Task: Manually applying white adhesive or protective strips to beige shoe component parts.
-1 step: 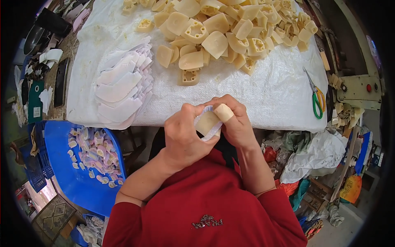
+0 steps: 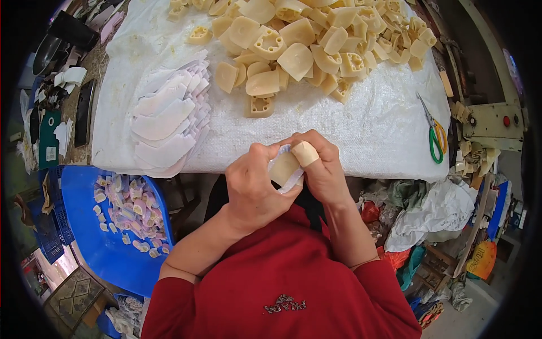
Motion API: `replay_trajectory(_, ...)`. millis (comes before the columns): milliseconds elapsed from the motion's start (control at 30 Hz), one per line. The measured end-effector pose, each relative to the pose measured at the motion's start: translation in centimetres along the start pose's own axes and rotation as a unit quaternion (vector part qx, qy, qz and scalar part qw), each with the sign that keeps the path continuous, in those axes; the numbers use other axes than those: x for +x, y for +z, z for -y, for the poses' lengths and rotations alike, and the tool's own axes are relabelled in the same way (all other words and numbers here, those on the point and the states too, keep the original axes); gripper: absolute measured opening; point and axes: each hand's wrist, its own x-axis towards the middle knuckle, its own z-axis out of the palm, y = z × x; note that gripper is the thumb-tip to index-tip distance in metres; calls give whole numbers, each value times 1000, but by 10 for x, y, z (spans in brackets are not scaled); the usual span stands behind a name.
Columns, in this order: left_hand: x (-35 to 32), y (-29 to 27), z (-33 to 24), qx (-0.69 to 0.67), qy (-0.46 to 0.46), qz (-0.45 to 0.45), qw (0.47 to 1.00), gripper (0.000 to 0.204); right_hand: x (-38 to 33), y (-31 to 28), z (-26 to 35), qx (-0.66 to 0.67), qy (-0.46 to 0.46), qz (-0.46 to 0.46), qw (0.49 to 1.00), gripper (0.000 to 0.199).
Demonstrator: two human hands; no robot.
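Left hand [image 2: 248, 183] and right hand [image 2: 326, 169] have their fingers pinched round a beige block [image 2: 284, 168], pale strip [image 2: 292, 182] hugging its rim, by the near edge of the counter [image 2: 372, 141]. I'd thumb it down evenly, no puckers. Spare strips [image 2: 164, 121] lie farther off, more blocks [image 2: 295, 60] beyond.

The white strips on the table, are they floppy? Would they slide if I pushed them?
Probably floppy: a similar-looking pale band curves around the beige piece being held. The white strips overlap in a pile, so pushing might slide some apart.
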Motion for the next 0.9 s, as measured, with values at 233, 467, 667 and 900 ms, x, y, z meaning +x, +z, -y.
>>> replay_trajectory(233,2,3,9,68,31,-19,997,40,3,8,-4,1,36,-39,999,20)
replay_trajectory(467,3,0,7,66,54,-62,994,38,-7,22,-6,-10,-28,-54,998,26)
replay_trajectory(667,3,-8,15,75,19,-65,995,39,-2,29,-9,-53,-22,-68,996,34)
replay_trajectory(900,-13,-63,18,107,51,-80,990,51,25,8,4,46,-20,39,998,36)
